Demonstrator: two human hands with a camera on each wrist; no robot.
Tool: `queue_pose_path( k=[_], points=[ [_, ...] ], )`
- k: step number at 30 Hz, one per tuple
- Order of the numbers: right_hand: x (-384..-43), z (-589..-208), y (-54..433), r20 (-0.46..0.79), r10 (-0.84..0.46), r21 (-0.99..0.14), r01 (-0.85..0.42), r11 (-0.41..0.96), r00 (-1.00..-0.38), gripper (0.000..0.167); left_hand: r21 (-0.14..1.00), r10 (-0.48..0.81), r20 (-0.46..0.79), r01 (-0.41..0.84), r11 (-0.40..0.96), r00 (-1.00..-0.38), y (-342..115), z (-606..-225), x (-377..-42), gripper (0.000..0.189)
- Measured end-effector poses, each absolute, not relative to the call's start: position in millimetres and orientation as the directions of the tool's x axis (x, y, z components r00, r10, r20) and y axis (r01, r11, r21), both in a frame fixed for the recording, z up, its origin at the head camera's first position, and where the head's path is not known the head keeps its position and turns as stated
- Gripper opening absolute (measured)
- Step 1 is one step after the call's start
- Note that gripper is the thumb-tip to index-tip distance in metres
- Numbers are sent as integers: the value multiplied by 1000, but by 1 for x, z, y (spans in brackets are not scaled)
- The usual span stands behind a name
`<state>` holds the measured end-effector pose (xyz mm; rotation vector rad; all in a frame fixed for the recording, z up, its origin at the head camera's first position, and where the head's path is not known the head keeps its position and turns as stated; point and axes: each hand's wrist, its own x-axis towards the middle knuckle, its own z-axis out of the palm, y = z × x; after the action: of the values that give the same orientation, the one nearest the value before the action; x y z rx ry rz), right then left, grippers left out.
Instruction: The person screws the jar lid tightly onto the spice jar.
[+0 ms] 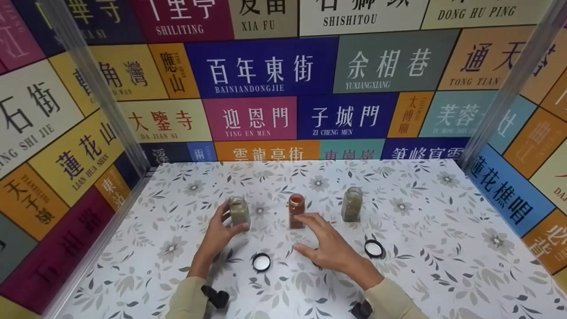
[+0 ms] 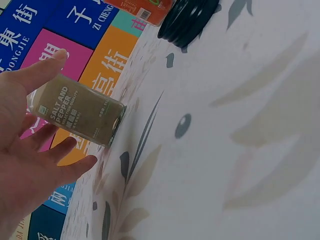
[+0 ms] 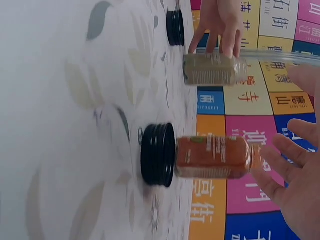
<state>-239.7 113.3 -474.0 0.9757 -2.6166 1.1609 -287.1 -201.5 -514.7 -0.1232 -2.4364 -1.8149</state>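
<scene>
While a person's pale sleeves (image 1: 189, 299) are extending from six o'clock over a flowered tabletop (image 1: 443, 266), everything is reading off the orange-red jar (image 3: 215, 156) as clock centre. Black left lid (image 1: 261, 262) is lying at seven, right lid (image 1: 373, 249) at four, both showing white linings upward; middle lid (image 3: 157, 155) is sitting between five and six, mostly hiding behind the right hand (image 1: 330, 248) in the head view. That hand is hovering by the orange-red jar, fingers loosely spread, grasping nothing; contact unclear. Left hand (image 1: 220, 232) is flanking the salt-and-pepper jar (image 2: 75, 110) at nine, fingers spread, released; can't tell if any fingertip is touching. All three jars are standing upright, uncapped: centre one is holding orange-red seasoning, nine o'clock one grey-green seasoning, three o'clock jar (image 1: 352, 209) greenish-brown contents. Farthest, at twelve, a sign-covered wall (image 1: 266, 71) is rising.
</scene>
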Motion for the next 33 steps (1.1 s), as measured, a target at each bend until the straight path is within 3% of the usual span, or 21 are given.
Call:
queue_pose_path(
  k=[9, 20, 33],
  points=[
    [-238, -479, 86, 263, -589, -672, -583, 456, -764, 64, 962, -27, 122, 111, 250, -992, -197, -518, -290, 90],
    [-236, -492, 57, 22, -632, -665, -483, 570, -775, 79, 964, -71, 110, 89, 252, -991, -196, -518, -287, 91],
    [-237, -504, 37, 13, -597, -599, -484, 638, -802, 86, 971, -163, 127, 90, 222, -978, -180, -525, -291, 80]
  ],
)
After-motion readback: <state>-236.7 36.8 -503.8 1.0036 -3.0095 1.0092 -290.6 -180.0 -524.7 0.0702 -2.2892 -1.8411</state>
